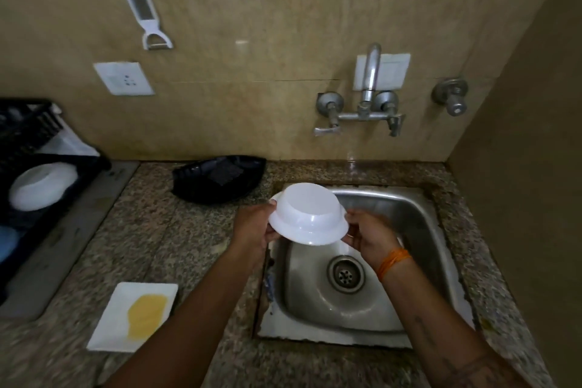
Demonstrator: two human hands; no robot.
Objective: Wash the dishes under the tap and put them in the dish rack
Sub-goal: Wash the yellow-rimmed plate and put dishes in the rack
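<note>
A white bowl (pixel 308 214) is held upside down over the left edge of the steel sink (pixel 422 230). My left hand (pixel 255 227) grips its rim on the left and my right hand (pixel 365 236) grips the rim on the right. The tap (pixel 371 79) is on the wall behind the sink, with no water seen running. At the far left stands the black dish rack (pixel 25 135) with another white bowl (pixel 41 186) lying in it. A white square plate (pixel 126 318) smeared with yellow lies on the counter at front left.
A black tray with a dark scrubber (pixel 220 178) sits on the counter behind the bowl. A white peeler (pixel 138 3) hangs on the wall above a socket (pixel 122 78). A separate valve (pixel 453 98) is right of the tap. A side wall closes off the right.
</note>
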